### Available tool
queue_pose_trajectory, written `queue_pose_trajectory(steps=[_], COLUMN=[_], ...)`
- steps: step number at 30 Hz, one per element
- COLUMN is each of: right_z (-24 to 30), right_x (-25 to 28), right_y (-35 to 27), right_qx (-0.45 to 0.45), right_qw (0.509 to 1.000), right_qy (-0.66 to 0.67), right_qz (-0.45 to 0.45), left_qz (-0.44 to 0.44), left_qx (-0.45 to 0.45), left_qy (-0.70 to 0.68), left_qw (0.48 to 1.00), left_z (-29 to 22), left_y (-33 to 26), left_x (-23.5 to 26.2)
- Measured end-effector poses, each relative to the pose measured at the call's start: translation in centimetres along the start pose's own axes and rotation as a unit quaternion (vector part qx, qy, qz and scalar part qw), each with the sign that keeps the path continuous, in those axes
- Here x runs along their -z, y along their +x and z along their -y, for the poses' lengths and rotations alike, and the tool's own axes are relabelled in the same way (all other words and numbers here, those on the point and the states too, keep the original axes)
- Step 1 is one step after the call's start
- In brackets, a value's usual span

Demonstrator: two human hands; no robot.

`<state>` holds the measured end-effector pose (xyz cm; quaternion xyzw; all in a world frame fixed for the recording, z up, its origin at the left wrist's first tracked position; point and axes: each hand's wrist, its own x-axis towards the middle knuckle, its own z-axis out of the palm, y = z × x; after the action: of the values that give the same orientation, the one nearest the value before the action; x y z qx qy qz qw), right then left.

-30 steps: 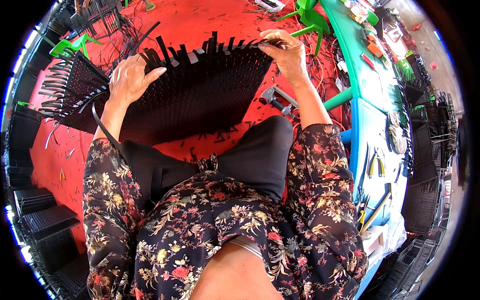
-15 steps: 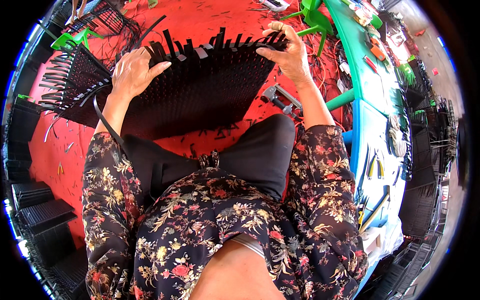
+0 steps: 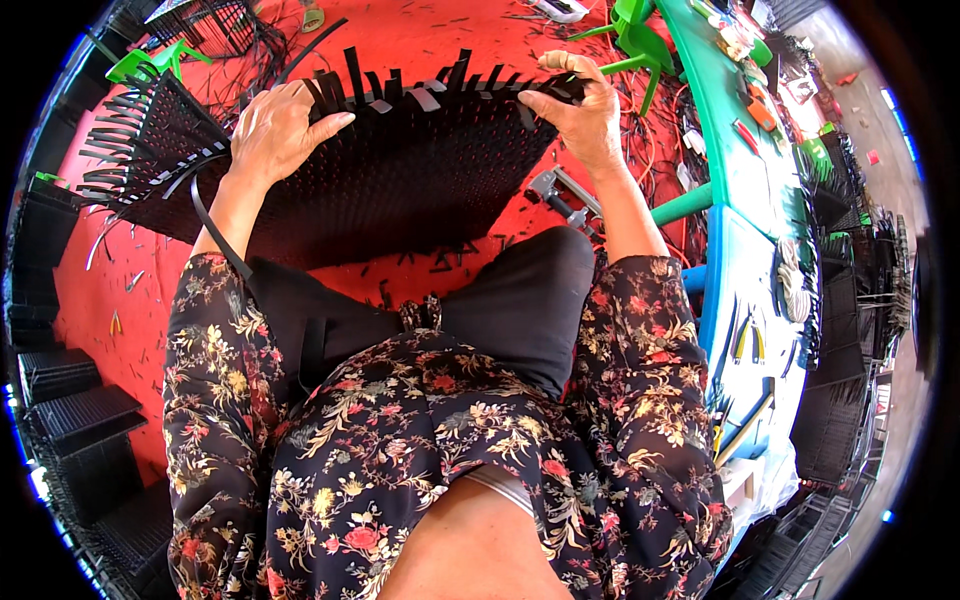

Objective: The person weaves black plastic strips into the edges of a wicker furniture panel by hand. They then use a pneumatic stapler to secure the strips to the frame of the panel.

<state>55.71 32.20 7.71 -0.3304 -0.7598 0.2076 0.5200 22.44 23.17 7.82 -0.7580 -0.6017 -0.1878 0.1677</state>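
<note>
Panel (image 3: 395, 185), broad, woven of flat black strips | I see left hand (image 3: 273, 135), right hand (image 3: 590, 122) gripping its fringed edge.

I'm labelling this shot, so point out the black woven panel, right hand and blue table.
Black woven panel (image 3: 395, 185), head view: middle of its woven face.
Right hand (image 3: 590, 124), head view: between thumb and wrist.
Blue table (image 3: 738, 262), head view: bare patch of its top.

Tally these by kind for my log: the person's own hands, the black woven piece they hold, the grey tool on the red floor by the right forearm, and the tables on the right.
Hands: 2 (left hand, right hand)
Black woven piece: 1
Grey tool: 1
Tables: 2 (green table, blue table)
Total: 6
</note>
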Motion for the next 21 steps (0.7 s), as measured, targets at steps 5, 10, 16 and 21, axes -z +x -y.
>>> queue_pose_trajectory(steps=[5, 10, 16, 21], right_z=[-0.5, 0.2, -0.4, 0.8], right_x=[0.5, 0.2, -0.9, -0.6], right_y=[0.1, 0.0, -0.6, -0.4], right_qx=[0.047, 0.082, 0.052, 0.097], right_qw=[0.997, 0.995, 0.997, 0.985], right_qy=[0.040, -0.032, -0.054, -0.144], right_qz=[0.045, 0.048, -0.032, -0.013], left_qz=[0.002, 0.014, 0.000, -0.011], left_qx=[0.002, 0.011, 0.000, -0.005], left_qy=[0.004, -0.006, -0.018, -0.014], left_qw=[1.000, 1.000, 1.000, 1.000], left_z=[-0.2, -0.4, -0.7, -0.5], left_y=[0.0, 0.0, 0.2, 0.1], left_x=[0.3, 0.6, 0.6, 0.5])
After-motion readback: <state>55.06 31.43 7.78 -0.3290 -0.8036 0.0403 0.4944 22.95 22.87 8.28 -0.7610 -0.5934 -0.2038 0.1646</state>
